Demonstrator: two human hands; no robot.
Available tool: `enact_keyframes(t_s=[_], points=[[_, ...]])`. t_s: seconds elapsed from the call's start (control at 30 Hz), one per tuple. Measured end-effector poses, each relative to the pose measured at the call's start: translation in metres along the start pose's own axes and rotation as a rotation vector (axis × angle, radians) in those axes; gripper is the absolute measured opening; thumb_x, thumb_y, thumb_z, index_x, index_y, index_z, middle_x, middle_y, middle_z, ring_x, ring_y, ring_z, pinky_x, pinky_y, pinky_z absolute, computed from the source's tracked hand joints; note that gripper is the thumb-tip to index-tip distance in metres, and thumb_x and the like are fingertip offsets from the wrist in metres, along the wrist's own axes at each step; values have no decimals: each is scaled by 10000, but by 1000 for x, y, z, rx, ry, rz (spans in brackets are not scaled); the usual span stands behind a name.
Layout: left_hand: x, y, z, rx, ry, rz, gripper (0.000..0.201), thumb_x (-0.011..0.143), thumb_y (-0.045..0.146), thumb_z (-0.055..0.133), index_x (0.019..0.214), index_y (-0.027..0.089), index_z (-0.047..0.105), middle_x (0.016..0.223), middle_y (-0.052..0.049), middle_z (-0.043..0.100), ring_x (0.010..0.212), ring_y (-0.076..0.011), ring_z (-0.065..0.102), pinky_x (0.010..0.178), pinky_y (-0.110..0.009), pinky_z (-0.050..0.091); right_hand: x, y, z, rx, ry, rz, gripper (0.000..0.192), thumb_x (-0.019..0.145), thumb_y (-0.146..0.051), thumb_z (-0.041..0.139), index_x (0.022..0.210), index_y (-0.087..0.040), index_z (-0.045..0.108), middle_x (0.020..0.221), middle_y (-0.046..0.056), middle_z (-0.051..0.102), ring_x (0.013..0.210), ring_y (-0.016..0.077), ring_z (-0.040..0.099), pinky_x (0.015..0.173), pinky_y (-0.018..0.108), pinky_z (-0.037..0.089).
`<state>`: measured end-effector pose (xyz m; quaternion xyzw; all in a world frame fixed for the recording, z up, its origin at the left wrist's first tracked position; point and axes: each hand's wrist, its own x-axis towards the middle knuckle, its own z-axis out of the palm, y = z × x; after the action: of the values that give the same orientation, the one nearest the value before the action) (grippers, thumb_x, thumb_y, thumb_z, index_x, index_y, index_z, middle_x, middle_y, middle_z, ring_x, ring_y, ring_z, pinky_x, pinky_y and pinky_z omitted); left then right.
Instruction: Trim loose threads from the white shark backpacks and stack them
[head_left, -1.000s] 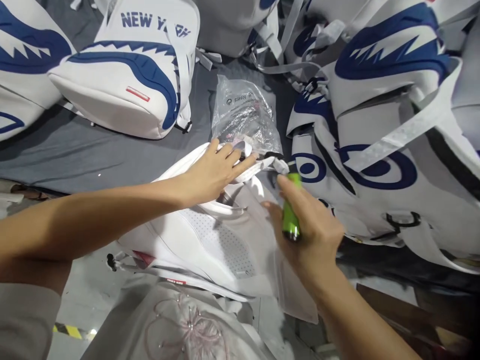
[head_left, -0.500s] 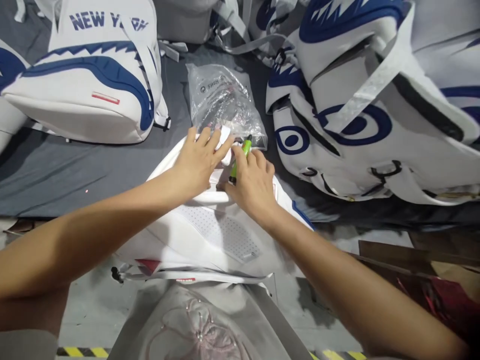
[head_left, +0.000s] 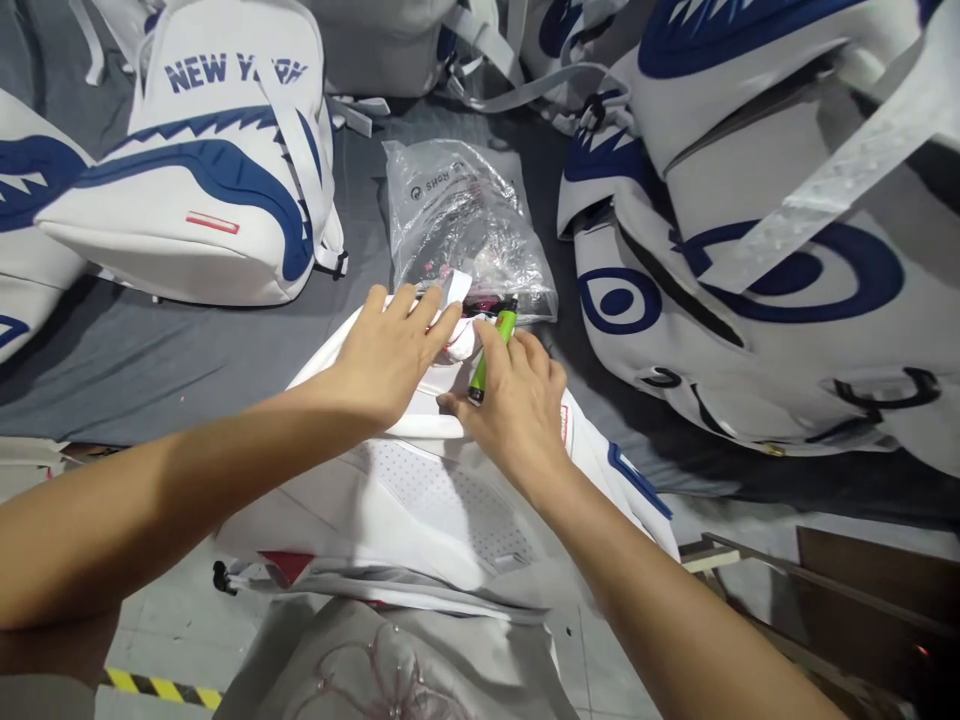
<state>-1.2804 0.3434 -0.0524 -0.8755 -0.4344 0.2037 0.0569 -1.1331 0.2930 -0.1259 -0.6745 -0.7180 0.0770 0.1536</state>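
Head view: the left hand (head_left: 386,355) is lying with fingers spread across the white backpack's (head_left: 450,490) upper edge, in front of the body; the right hand's (head_left: 517,400) fingers are gripping a green tool (head_left: 493,355) just beside it. Beyond, a clear plastic bag (head_left: 457,215) is resting on the table (head_left: 225,380).

On the dark gray cloth (head_left: 187,375), to the left, a white bag (head_left: 202,180) with blue zigzag teeth and "NEW YORK" in blue. To the right, white bag parts (head_left: 757,180) with round blue eyes. Down low, yellow-and-black tape (head_left: 161,690) and a flat brown thing (head_left: 870,590).
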Motion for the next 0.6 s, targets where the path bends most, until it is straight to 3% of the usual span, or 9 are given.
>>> enact_keyframes(t_s=[0.17, 0.23, 0.33, 0.43, 0.53, 0.6], points=[[-9, -13, -18, -62, -194, -101, 951, 842, 207, 674, 1614, 244, 120, 1688, -178, 71, 1419, -394, 383, 964, -443, 519, -2, 0, 1, 13, 39, -17, 751, 782, -275, 774, 1435, -184, 413, 1346, 202, 596, 1341, 398, 428, 996, 521, 374], [-9, -11, -14, -53, -130, -76, 973, 838, 240, 698, 1616, 224, 113, 1687, -189, 56, 1484, -411, 285, 1077, -523, 441, -2, -1, 1, 7, 46, -21, 752, 777, -272, 778, 1430, -179, 417, 1341, 209, 596, 1332, 399, 435, 993, 526, 377], [-2, -2, 2, -12, 23, 59, 1156, 754, 358, 812, 1619, 216, 58, 1688, -186, 26, 1548, -420, 80, 1193, -644, 208, -2, -2, 3, 11, 76, -26, 749, 786, -286, 767, 1433, -176, 405, 1343, 225, 589, 1321, 404, 443, 983, 539, 380], [5, 6, 14, -12, 102, 72, 1213, 738, 415, 828, 1621, 210, 21, 1683, -193, 75, 1517, -411, 195, 1168, -611, 265, -2, -1, 5, 7, 100, -31, 747, 793, -295, 761, 1434, -171, 400, 1329, 229, 598, 1318, 403, 449, 978, 532, 384], [7, 10, 14, -10, 131, 32, 1046, 813, 392, 762, 1616, 180, 127, 1639, -184, 257, 1419, -380, 365, 1131, -556, 335, -2, 0, 4, -9, 80, -38, 758, 785, -300, 777, 1436, -175, 408, 1327, 222, 601, 1324, 407, 447, 983, 529, 385], [6, 9, 11, -2, 106, 25, 914, 861, 337, 707, 1603, 178, 198, 1616, -164, 319, 1396, -360, 390, 1126, -541, 347, -2, 0, 2, -22, 55, -38, 767, 780, -297, 785, 1437, -171, 409, 1340, 226, 591, 1328, 413, 442, 985, 537, 385]])
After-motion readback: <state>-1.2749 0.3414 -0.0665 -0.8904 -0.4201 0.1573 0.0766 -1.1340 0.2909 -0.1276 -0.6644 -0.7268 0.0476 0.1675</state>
